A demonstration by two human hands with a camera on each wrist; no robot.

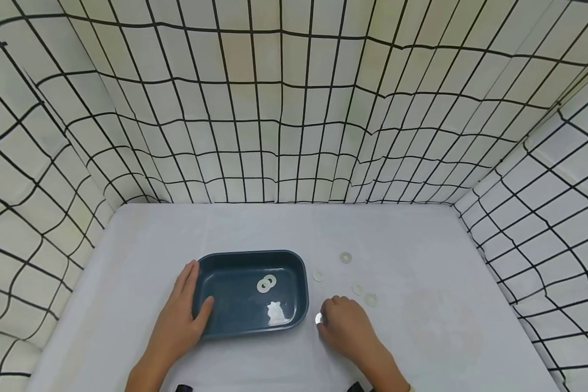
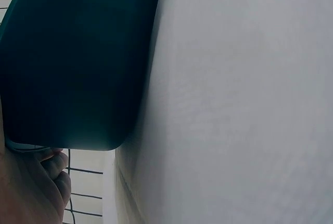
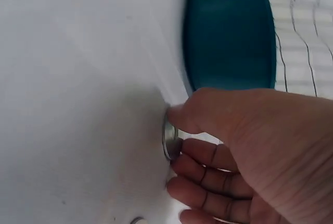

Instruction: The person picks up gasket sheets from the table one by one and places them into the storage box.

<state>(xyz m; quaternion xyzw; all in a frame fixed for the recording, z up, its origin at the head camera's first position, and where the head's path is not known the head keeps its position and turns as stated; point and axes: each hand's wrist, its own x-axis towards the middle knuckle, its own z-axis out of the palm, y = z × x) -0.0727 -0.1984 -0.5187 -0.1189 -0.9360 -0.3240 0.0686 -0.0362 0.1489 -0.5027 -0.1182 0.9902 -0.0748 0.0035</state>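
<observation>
Shallow blue-green tray (image 1: 251,331), smooth and glossy, a rounded rectangle with a narrow raised rim, seated on a white cloth (image 1: 421,256) of matte, faintly creased texture. The tray's long axis runs left to right across the head view, its right end angled slightly away from the person. The left hand (image 1: 178,318) holds the left end: the fingers lie nearly straight along the outside, and the thumb crosses the rim, so that the wall stands between them; how firmly it is held cannot be told.

The right hand (image 1: 345,329), just beyond the tray's right end, has its thumb and forefinger nearly closed in a pinch on a held ring (image 3: 170,135), flat, thin and metallic in sheen. In the right wrist view this ring appears nearly edge-on as a narrow upright ellipse; being round, it has no pointing end. Whether it touches the cloth cannot be told.

Two pale flat rings (image 1: 263,286) overlap inside the tray, right of centre. Four loose rings (image 1: 345,257) lie flat and apart beyond the right hand. Black netting (image 1: 279,120) in square mesh covers the pale walls (image 1: 237,60).
</observation>
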